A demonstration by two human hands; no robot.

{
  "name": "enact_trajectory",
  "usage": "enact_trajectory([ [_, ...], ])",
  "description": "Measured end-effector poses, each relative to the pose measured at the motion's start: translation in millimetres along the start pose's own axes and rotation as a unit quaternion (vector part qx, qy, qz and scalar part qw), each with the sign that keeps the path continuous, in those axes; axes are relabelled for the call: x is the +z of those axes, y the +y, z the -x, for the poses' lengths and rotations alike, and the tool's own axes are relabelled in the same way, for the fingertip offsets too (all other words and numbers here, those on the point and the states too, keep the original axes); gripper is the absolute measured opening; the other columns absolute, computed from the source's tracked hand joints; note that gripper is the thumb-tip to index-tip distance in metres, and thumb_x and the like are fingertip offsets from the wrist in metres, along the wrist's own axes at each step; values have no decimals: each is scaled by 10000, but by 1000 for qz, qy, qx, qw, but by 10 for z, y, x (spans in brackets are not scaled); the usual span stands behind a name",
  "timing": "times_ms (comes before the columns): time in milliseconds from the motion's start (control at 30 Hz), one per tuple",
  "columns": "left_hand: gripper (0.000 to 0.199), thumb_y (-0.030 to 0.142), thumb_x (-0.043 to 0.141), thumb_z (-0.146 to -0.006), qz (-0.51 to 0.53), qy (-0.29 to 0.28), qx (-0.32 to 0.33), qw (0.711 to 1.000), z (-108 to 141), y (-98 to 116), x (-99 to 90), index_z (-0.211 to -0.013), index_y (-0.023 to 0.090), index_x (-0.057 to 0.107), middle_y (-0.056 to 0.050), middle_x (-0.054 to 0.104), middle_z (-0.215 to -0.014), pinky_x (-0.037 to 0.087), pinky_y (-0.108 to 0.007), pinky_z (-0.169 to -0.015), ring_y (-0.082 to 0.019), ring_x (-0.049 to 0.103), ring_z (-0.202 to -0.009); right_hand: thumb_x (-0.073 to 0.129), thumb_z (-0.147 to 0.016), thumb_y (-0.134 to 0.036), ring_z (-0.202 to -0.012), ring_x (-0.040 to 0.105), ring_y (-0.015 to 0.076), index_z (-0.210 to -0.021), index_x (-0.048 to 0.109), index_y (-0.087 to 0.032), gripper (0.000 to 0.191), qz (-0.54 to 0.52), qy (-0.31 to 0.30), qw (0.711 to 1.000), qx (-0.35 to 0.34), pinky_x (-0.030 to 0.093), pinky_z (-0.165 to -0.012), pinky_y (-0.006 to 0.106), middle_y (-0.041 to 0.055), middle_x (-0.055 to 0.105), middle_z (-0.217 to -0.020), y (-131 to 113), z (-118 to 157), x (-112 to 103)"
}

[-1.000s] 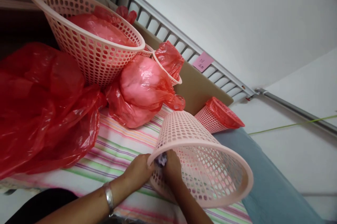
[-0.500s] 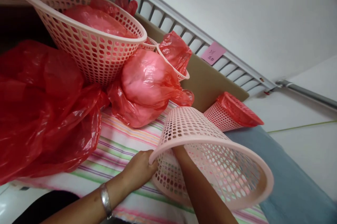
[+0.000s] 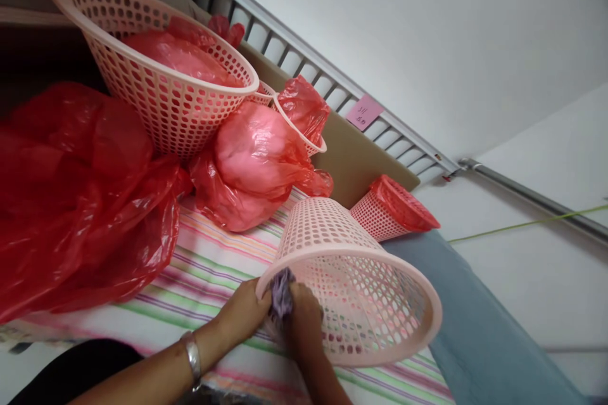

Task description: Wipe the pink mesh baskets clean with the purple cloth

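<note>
A pink perforated plastic basket [image 3: 327,221] lies on its side on a striped cloth [image 3: 213,265], its wide mouth facing me. My left hand [image 3: 247,313], with a silver bracelet on the wrist, grips the left side of the rim. Just inside the mouth, my right hand [image 3: 304,316] is closed on a crumpled purple-grey cloth [image 3: 282,294], pressed near the basket wall beside my left fingers. Behind the basket sits a filled red plastic bag [image 3: 256,164].
A large pink basket [image 3: 175,101] holding a red bag stands at upper left, above a heap of red plastic [image 3: 80,215]. A small pink basket with a red liner [image 3: 394,208] rests near a blue surface [image 3: 456,303]. A metal railing [image 3: 304,56] runs along the wall.
My right hand has drawn back from deep inside the basket to near its rim, and the purple-grey cloth now shows. The view has shifted slightly. My left hand still grips the rim.
</note>
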State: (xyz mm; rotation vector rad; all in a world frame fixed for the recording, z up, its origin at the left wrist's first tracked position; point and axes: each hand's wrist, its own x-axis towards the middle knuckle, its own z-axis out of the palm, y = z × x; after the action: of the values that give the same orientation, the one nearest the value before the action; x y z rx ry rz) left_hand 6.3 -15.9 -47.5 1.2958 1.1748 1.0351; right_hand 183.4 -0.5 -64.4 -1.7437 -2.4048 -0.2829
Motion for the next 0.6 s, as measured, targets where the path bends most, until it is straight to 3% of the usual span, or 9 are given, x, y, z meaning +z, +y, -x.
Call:
enact_trajectory([
  [100, 300, 236, 406, -807, -13, 5, -3, 1000, 0, 12, -2, -820, 104, 675, -64, 698, -761, 446, -244, -658, -181, 609, -713, 486, -655, -59, -868, 547, 240, -946, 557, -242, 351, -47, 36, 997, -54, 395, -772, 356, 60, 609, -936, -75, 519, -58],
  [200, 299, 222, 399, -796, -14, 7, 2, 1000, -17, 6, 6, -816, 104, 673, -64, 697, -763, 447, -243, -675, -179, 609, -728, 489, -606, -39, -872, 541, 237, -943, 551, -269, 412, -68, 44, 994, -67, 394, -760, 349, 46, 601, -965, -108, 637, -118],
  [367, 308, 251, 409, -794, -26, -1, 14, 1000, -54, -19, 2, -824, 116, 684, -81, 705, -783, 449, -260, -657, -201, 624, -737, 514, -747, -154, -750, 528, 204, -850, 568, -219, 133, -22, 9, 1000, -20, 375, -674, 293, 45, 590, -806, -42, 119, -121],
  [500, 305, 210, 422, -763, -34, -15, 10, 999, -59, -11, -6, -866, 125, 696, -84, 713, -812, 451, -265, -663, -209, 639, -757, 509, -748, -139, -814, 567, 219, -910, 611, -190, 198, 38, -10, 998, 49, 391, -722, 298, 87, 631, -874, 137, -470, 19],
  [600, 304, 189, 421, -750, -26, -20, 8, 999, -54, 10, -12, -863, 133, 698, -79, 716, -822, 451, -263, -664, -207, 646, -757, 530, -758, -177, -886, 594, 262, -916, 649, -185, 198, 26, -36, 993, 107, 416, -778, 349, 116, 653, -890, 268, -905, 124],
])
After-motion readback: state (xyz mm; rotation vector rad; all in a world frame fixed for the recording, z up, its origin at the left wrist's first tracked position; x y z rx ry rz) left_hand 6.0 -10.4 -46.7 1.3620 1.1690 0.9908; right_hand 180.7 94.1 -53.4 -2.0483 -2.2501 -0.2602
